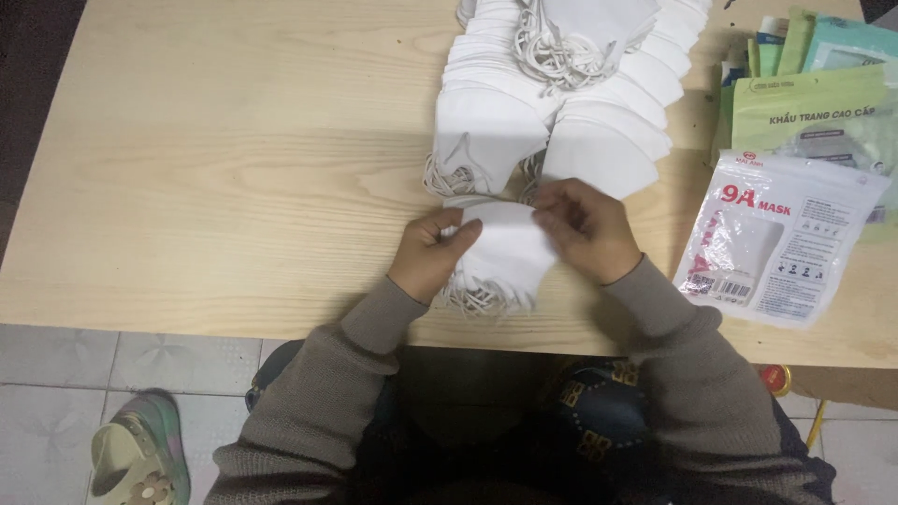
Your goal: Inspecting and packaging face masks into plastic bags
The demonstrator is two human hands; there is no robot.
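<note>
Seemingly masks [762, 245] inside clear packet [847, 187].

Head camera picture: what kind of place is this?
Probably a small mask-packing spot, maybe at home: stacked white folded face masks on a pale wooden table, printed plastic mask packets beside them, tiled floor below.

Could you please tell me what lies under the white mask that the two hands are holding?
Under the white mask, held by left hand and right hand, more folded masks' edges and ear loops show; their number is hidden.

hands: 2 [432, 251] | mask rows: 2 [486, 131] | white packet: 1 [776, 238]
</note>
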